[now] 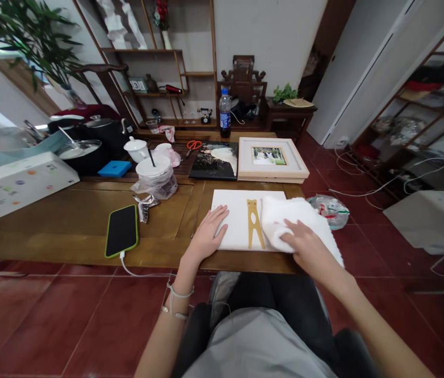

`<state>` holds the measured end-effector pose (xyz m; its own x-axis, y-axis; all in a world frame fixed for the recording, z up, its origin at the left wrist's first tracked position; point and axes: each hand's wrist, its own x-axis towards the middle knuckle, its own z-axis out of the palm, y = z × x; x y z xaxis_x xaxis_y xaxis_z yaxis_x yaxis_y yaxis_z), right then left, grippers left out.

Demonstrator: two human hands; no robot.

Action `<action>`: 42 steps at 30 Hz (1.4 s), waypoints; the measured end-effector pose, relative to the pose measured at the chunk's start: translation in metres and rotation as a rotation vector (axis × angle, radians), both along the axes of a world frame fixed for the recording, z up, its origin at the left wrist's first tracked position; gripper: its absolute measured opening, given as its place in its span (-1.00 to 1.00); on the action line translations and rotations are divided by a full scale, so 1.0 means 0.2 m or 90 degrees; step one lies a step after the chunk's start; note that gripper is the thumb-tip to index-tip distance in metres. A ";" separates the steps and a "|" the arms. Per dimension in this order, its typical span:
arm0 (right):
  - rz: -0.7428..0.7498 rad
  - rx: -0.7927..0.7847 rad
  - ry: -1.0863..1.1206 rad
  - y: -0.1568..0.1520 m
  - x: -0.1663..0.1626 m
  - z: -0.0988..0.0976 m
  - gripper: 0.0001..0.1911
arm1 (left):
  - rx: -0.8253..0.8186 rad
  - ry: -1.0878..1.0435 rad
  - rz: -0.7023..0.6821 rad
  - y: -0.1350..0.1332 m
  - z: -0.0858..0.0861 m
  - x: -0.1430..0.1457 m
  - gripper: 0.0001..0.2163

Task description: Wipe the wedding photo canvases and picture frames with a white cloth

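A white rectangular board [233, 220] lies flat at the table's front edge, with a tan A-shaped stand piece [254, 223] on its middle. My left hand [208, 231] rests with its palm down and fingers stretched over the board's left side. Over the right side of the board, my right hand [304, 244] grips a fluffy white towel [288, 212], bunched under the fingers. The towel's loose end hangs past the table's right corner. The board's right part is hidden beneath the towel.
Behind the board lie a dark photo panel [214, 160] and a framed wedding photo [272, 155]. A cola bottle [225, 113], orange-handled scissors [194, 145], a bagged cup [154, 176] and a charging phone [122, 231] are on the wooden table [64, 226]. A plastic bag [330, 210] sits beyond the right edge.
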<state>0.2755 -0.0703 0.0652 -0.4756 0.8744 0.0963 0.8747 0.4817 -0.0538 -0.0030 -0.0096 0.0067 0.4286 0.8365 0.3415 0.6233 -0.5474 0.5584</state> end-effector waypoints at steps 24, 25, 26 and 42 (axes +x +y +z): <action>-0.009 0.097 0.032 0.32 -0.26 -0.07 -0.53 | -0.016 -0.017 0.009 0.00 0.02 0.01 -0.64; -0.024 0.095 0.031 0.29 -0.30 -0.10 -0.56 | -0.014 -0.018 0.009 0.00 0.02 0.01 -0.64; -0.033 0.097 0.034 0.26 -0.31 -0.12 -0.59 | -0.012 -0.019 0.008 0.00 0.02 0.01 -0.64; 0.065 -0.228 0.175 -0.33 -0.07 0.14 -0.47 | -0.007 -0.014 0.006 0.00 0.01 0.00 -0.64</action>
